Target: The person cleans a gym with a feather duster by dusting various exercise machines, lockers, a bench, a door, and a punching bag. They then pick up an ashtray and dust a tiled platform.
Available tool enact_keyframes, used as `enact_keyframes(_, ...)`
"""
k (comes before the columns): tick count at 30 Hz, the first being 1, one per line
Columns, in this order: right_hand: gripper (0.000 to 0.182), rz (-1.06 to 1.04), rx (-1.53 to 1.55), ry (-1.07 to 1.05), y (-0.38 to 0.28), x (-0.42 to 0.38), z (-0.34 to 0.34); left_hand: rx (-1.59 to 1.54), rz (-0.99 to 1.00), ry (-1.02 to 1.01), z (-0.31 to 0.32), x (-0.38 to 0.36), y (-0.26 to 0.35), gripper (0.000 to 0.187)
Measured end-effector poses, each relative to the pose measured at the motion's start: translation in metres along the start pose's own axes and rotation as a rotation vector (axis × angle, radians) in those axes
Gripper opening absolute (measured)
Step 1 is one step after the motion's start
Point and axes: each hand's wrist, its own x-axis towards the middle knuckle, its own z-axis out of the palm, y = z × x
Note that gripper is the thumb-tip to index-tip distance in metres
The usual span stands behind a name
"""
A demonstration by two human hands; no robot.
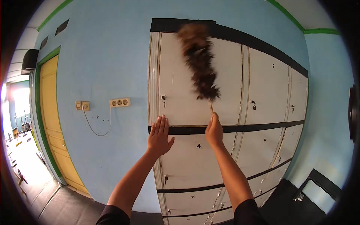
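My right hand (pixel 214 130) is closed round the thin handle of a brown feather duster (pixel 200 62). The duster points up across the upper left door of a white locker cabinet (pixel 228 84), and its feathers are blurred at the top. Flat against the cabinet's left edge, fingers spread a little, rests my left hand (pixel 159 138), over the black strip below that door. A lock with a hanging key (pixel 164 100) sits just above the left fingertips. Below, the door marked 4 (pixel 198 159) lies between my two forearms.
Left of the cabinet, a socket strip (pixel 120 102) with a cord is fixed to the blue wall (pixel 108 60). A yellow door (pixel 52 120) with a green frame stands farther left, beside a bright opening. A black chair-like object (pixel 296 198) is at lower right.
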Motion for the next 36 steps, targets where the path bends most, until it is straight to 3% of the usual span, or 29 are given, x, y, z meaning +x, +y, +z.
enact_keyframes(1, 0.035, 0.106, 0.042, 0.019, -0.007, 0.013, 0.003, 0.001, -0.001, 0.001, 0.001, 0.0, 0.001, 0.088)
enact_keyframes(3, 0.034, -0.006, 0.067, 0.095, -0.022, 0.038, 0.004, 0.0, -0.007, 0.009, 0.001, 0.001, 0.003, 0.088)
enact_keyframes(5, 0.034, -0.127, -0.108, -0.139, -0.044, 0.062, -0.017, -0.005, -0.007, 0.004, 0.0, 0.001, 0.005, 0.088)
enact_keyframes(6, 0.034, -0.125, -0.1, -0.134, -0.038, 0.075, -0.017, -0.006, -0.009, -0.004, -0.002, 0.001, 0.004, 0.088)
enact_keyframes(8, 0.034, -0.1, -0.182, 0.068, -0.011, 0.098, -0.019, -0.001, -0.007, -0.007, -0.002, 0.002, 0.003, 0.088)
enact_keyframes(12, 0.031, 0.34, -0.085, 0.294, 0.04, 0.124, -0.048, -0.018, -0.009, -0.021, -0.002, 0.003, 0.003, 0.088)
enact_keyframes(13, 0.031, 0.338, -0.086, 0.286, 0.044, 0.121, -0.052, -0.02, -0.016, -0.025, -0.001, 0.003, 0.003, 0.088)
enact_keyframes(17, 0.027, 0.168, -0.105, 0.17, 0.05, 0.077, -0.049, -0.016, -0.005, -0.023, -0.002, 0.003, 0.002, 0.088)
enact_keyframes(19, 0.027, -0.232, -0.119, -0.021, 0.048, 0.047, -0.046, -0.018, -0.009, -0.022, -0.002, 0.004, 0.002, 0.089)
enact_keyframes(22, 0.03, -0.226, -0.157, -0.181, 0.043, 0.018, -0.051, -0.014, -0.011, -0.014, 0.0, 0.002, 0.001, 0.088)
enact_keyframes(26, 0.032, -0.193, -0.144, -0.101, 0.067, -0.017, -0.047, -0.019, -0.006, 0.006, 0.005, -0.003, 0.002, 0.087)
enact_keyframes(28, 0.033, -0.276, -0.216, -0.32, 0.088, -0.034, -0.055, -0.02, -0.001, 0.026, 0.008, -0.007, 0.003, 0.086)
enact_keyframes(32, 0.032, -0.275, -0.18, -0.162, 0.113, -0.066, -0.062, -0.054, 0.02, 0.028, 0.005, -0.02, 0.007, 0.084)
enact_keyframes(34, 0.031, -0.092, -0.194, -0.364, 0.119, -0.086, -0.071, -0.142, 0.066, 0.08, -0.002, -0.023, 0.004, 0.082)
enact_keyframes(36, 0.031, -0.056, -0.212, -0.292, 0.131, -0.124, -0.067, -0.177, 0.035, 0.095, -0.008, -0.02, 0.001, 0.081)
